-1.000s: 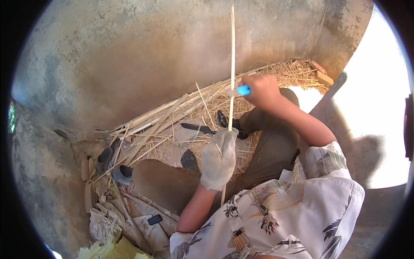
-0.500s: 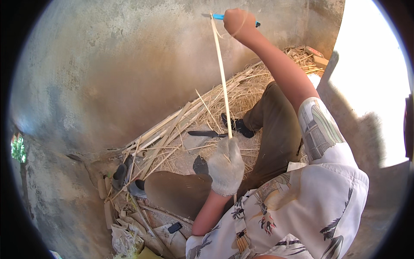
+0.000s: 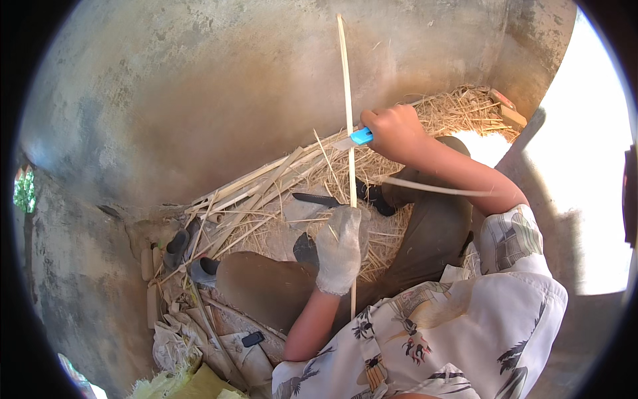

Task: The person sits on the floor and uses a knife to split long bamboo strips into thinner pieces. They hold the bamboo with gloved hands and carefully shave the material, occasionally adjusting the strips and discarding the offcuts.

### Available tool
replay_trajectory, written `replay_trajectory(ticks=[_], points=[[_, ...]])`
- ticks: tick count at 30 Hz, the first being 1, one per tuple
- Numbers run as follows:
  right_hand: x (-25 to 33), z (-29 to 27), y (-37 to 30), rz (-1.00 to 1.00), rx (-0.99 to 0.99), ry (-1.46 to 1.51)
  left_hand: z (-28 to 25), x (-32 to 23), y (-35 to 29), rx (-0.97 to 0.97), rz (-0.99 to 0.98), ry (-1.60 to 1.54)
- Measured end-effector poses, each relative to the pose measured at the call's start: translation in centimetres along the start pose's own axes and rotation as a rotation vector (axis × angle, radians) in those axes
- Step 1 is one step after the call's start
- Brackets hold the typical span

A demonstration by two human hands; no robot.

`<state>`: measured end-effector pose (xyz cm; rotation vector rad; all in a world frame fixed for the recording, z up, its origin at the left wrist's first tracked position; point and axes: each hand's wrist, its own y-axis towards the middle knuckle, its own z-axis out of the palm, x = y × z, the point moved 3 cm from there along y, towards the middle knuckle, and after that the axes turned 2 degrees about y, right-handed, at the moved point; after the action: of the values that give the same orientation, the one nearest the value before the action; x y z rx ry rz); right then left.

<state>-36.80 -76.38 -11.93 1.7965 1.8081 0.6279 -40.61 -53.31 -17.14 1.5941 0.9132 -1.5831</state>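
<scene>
A long, pale strip, bamboo by its look (image 3: 346, 80), stands nearly upright in the picture. My left hand (image 3: 339, 253), in a whitish work glove, is closed round its lower part, and the strip's near end comes out below the glove. Bare and closed, my right hand (image 3: 396, 133) grips a blue utility knife (image 3: 361, 136). The knife's blade (image 3: 343, 143) meets the strip about midway between its far end and my glove. A thin, curved shaving (image 3: 435, 187) is by my right forearm, blurred.
Shavings (image 3: 458, 113) and long strips (image 3: 246, 179) lie along the wall. A dark knife blade (image 3: 316, 199) rests on the floor beyond my glove. Grey shoes (image 3: 177, 249) stand at left, near a small black device (image 3: 252, 339) and crumpled sacks (image 3: 179, 346).
My right hand has come down from the strip's far end toward my glove, bringing the utility knife with it. A shaving has come away. My left hand still grips the strip.
</scene>
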Motion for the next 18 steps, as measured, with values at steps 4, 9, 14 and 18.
replay_trajectory(ticks=[4,9,14,18], points=[[-0.9,-1.4,0.8,-0.012,-0.108,-0.010,0.9,-0.1,-0.4,-0.035,-0.135,-0.219],[-5.9,-3.8,6.5,0.429,-0.082,-0.094,1.0,0.0,-1.8,0.118,-0.191,-0.268],[-16.8,-7.3,9.6,0.610,-0.346,-0.154,2.7,-0.8,-4.1,0.376,-0.041,-0.226],[-15.1,-5.8,7.3,0.553,-0.400,0.053,2.1,-0.6,-3.3,0.347,-0.061,-0.272]])
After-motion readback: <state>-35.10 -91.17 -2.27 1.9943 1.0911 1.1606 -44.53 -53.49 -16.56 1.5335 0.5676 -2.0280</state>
